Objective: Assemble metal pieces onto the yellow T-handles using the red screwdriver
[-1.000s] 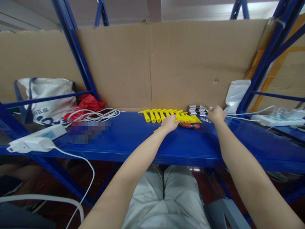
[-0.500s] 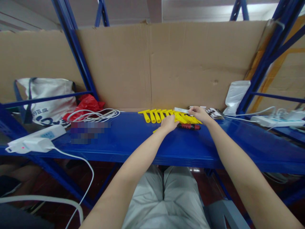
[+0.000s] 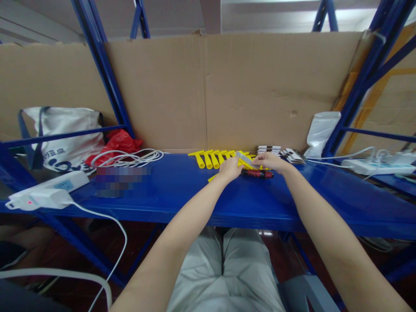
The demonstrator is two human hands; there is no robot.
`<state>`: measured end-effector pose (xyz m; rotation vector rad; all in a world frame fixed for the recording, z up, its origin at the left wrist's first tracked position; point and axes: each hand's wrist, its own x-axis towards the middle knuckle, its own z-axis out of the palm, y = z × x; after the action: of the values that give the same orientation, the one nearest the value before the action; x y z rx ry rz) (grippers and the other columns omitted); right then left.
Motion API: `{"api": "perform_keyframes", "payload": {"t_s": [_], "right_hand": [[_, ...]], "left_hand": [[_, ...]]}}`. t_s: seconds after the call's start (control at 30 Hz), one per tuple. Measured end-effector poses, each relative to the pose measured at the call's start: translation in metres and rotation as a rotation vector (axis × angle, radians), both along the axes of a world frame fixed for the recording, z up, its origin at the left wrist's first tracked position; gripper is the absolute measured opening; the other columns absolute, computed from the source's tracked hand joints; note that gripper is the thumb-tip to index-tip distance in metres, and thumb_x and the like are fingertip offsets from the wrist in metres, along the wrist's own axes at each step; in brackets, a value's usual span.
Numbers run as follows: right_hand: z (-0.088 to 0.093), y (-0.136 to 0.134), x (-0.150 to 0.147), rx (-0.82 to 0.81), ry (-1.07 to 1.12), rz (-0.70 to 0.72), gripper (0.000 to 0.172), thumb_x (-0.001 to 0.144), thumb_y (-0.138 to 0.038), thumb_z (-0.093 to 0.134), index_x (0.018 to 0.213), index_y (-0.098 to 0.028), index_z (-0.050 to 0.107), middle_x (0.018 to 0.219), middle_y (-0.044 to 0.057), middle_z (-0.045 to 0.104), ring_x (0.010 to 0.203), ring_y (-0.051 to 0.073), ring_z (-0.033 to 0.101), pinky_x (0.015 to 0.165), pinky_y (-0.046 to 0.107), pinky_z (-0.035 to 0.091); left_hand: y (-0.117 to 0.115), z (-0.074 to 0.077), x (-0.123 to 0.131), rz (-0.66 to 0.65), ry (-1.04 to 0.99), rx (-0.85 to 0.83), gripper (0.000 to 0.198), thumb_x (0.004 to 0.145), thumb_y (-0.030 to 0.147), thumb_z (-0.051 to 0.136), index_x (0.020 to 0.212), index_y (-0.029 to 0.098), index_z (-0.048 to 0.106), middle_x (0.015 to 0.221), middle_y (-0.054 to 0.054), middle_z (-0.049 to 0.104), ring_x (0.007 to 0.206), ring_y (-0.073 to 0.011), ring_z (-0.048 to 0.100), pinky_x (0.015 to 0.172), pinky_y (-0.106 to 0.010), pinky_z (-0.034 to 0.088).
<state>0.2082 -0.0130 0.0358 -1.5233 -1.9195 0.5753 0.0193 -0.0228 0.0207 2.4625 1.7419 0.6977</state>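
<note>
My left hand (image 3: 230, 170) is closed round a yellow T-shaped scraper handle (image 3: 211, 178), whose end sticks out to the left below my fingers. In my right hand (image 3: 272, 162), a pale flat strip (image 3: 246, 160) is pinched between the fingers. It slants across the head of the held handle, close to my left fingertips; whether it is seated there I cannot tell. Behind my hands, several like yellow handles (image 3: 208, 159) lie in a row. A red and black screwdriver (image 3: 260, 173) rests on the blue shelf just under my right hand.
White packets with dark bands (image 3: 268, 150) are stacked behind my right hand, and loose ones (image 3: 291, 155) lie beside them. A white pouch (image 3: 322, 133) leans at the right post. Coiled white cable (image 3: 130, 158), a red bag (image 3: 120, 143) and a power strip (image 3: 48, 190) are left.
My right hand has come down and forward toward me, bringing the pale strip to a steeper slant over the held handle. The stacked packets behind now show. My left hand has hardly moved.
</note>
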Motion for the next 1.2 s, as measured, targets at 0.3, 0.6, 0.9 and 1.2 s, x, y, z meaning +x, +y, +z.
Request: {"api": "perform_keyframes", "payload": {"t_s": [0.3,0.6,0.9,1.2], "right_hand": [[0.008,-0.012,-0.014,-0.08,0.115,-0.105,0.023,0.079,-0.019,0.067,0.058,-0.017,0.057,0.054,0.0,0.055,0.053,0.01,0.048,0.048,0.021,0.033],[0.006,-0.013,-0.02,-0.124,0.191,-0.122,0.029,0.083,-0.027,0.07,0.061,-0.018,0.053,0.045,-0.003,0.047,0.042,0.008,0.039,0.044,0.021,0.029],[0.001,-0.013,-0.02,-0.159,0.302,-0.033,0.027,0.086,-0.027,0.068,0.066,-0.019,0.053,0.042,-0.005,0.042,0.038,0.006,0.034,0.038,0.02,0.027],[0.001,-0.011,-0.026,-0.218,0.463,-0.072,0.032,0.09,-0.023,0.065,0.063,-0.019,0.048,0.046,-0.005,0.043,0.038,0.005,0.03,0.039,0.02,0.025]], "left_hand": [[0.003,-0.001,0.0,0.017,-0.014,0.02,0.037,0.096,0.036,0.053,0.126,0.018,0.065,0.124,-0.013,0.07,0.116,-0.0279,0.065,0.095,-0.037,0.051],[0.002,0.0,-0.002,0.009,-0.009,0.053,0.036,0.097,0.036,0.052,0.126,0.017,0.064,0.123,-0.013,0.069,0.116,-0.0275,0.065,0.097,-0.037,0.05],[0.009,-0.001,-0.005,-0.055,-0.001,0.077,0.034,0.097,0.035,0.053,0.122,0.017,0.065,0.124,-0.013,0.068,0.118,-0.0268,0.063,0.098,-0.037,0.049],[0.011,-0.002,-0.009,-0.095,0.013,0.105,0.034,0.097,0.035,0.053,0.123,0.016,0.065,0.124,-0.013,0.068,0.119,-0.0267,0.063,0.1,-0.038,0.048]]}}
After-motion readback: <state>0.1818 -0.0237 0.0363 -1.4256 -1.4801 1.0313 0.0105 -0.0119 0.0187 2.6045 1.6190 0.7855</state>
